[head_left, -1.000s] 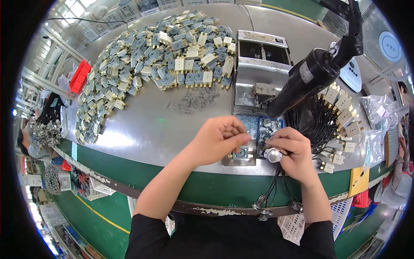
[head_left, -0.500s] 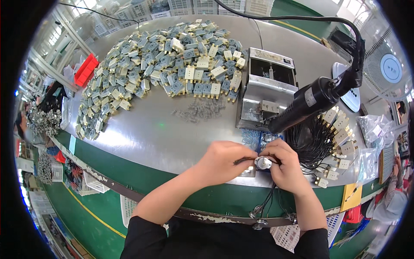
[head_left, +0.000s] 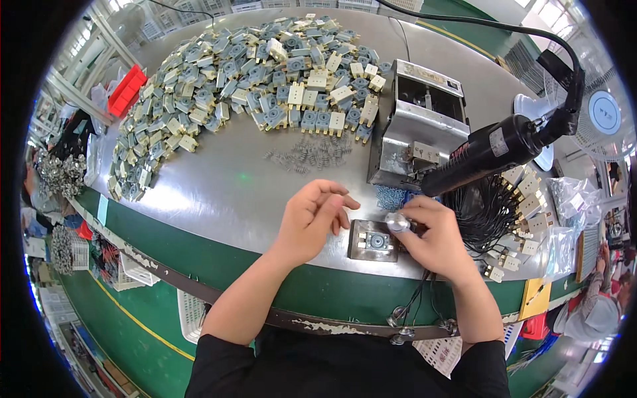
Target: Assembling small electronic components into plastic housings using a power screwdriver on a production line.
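Between thumb and fingers, my right hand [head_left: 434,232] grips a shiny round metal part [head_left: 397,222], its exact kind unclear. My left hand [head_left: 310,222] hovers over the steel table to the left, fingers loosely bent and apart, holding nothing. Between the two hands, a small metal fixture [head_left: 358,252] lies near the table's front edge. A grey square switch-like block [head_left: 377,241] with a round centre sits in it. Just beyond the right hand is a heap of small bluish screws [head_left: 391,197]. Dark wires hang below that hand, with round metal parts [head_left: 399,314] at their ends.
A large pile of grey and cream blocks [head_left: 245,79] covers the far left table, with loose springs [head_left: 312,154] before it. A black electric screwdriver [head_left: 484,152] slants beside a metal box machine [head_left: 424,106]. Black cables [head_left: 474,212] with cream blocks lie right. A red bin [head_left: 127,91] stands left.
My hands have parted: the left let go of dark wires and moved left. The right keeps the round metal part, now turned. The fixture and grey block have come into sight.
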### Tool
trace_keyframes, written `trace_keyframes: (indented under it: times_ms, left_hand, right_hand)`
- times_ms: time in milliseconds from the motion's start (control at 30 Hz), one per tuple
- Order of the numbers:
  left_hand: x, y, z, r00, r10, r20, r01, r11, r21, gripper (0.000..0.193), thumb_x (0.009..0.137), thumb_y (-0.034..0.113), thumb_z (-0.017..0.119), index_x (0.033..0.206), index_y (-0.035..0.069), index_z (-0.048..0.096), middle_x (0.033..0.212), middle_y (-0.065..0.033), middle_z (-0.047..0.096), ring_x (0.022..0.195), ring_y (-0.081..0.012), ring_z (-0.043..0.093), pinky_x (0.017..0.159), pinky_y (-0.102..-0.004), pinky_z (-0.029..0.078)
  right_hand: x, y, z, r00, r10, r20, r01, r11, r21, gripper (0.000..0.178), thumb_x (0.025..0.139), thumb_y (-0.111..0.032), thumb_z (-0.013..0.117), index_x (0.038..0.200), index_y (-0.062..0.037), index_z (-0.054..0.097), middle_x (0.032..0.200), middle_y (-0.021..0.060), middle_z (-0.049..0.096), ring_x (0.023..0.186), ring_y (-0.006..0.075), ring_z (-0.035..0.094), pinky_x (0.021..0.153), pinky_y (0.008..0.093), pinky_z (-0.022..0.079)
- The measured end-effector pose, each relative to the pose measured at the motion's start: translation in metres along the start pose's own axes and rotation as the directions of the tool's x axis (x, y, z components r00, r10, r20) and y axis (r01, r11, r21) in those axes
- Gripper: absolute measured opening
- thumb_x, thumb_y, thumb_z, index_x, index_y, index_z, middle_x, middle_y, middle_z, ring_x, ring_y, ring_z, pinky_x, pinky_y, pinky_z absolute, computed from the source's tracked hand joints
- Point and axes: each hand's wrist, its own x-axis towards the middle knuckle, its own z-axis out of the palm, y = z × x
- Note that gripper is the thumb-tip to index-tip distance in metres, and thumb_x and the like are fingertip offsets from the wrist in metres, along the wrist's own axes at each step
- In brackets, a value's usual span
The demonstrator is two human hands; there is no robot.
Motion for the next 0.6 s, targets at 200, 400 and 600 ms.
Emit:
trace_keyframes:
  times_ms: [200, 400, 600]
  left_hand:
    - [-0.007, 0.008, 0.012, 0.984, -0.076, 0.163, 0.044, 0.981, 0.191, 0.019, 0.110, 0.005, 0.055, 0.127, -0.002, 0.060, 0.116, -0.0158, 0.076, 0.070, -0.0109, 0.065, 0.062, -0.0247, 0.051]
    - [-0.005, 0.002, 0.021, 0.951, 0.133, 0.281, -0.232, 0.905, 0.356, 0.015, 0.090, 0.000, 0.080, 0.104, 0.000, 0.077, 0.112, -0.0090, 0.077, 0.063, -0.0069, 0.056, 0.059, -0.0241, 0.046]
    - [-0.003, -0.006, 0.027, 0.933, 0.181, 0.312, -0.308, 0.849, 0.428, 0.018, 0.082, 0.004, 0.089, 0.098, 0.004, 0.081, 0.109, -0.0062, 0.077, 0.059, -0.0064, 0.049, 0.056, -0.0248, 0.043]
  right_hand:
    - [-0.029, 0.011, -0.022, 0.995, -0.088, -0.052, 0.098, 0.969, 0.226, 0.035, 0.085, -0.024, 0.070, 0.094, 0.0099, 0.072, 0.104, 0.0175, 0.070, 0.080, 0.0242, 0.063, 0.071, 0.0329, 0.048]
    - [-0.045, 0.043, -0.029, 0.987, -0.096, -0.130, 0.145, 0.881, 0.451, 0.020, 0.089, -0.008, 0.071, 0.100, 0.0082, 0.074, 0.105, 0.0165, 0.071, 0.087, 0.0207, 0.065, 0.075, 0.0306, 0.049]
    - [-0.041, 0.031, -0.019, 0.985, 0.087, -0.147, 0.000, 0.859, 0.513, 0.017, 0.092, -0.006, 0.080, 0.105, 0.0037, 0.076, 0.108, 0.0102, 0.067, 0.088, 0.0121, 0.058, 0.072, 0.0246, 0.043]
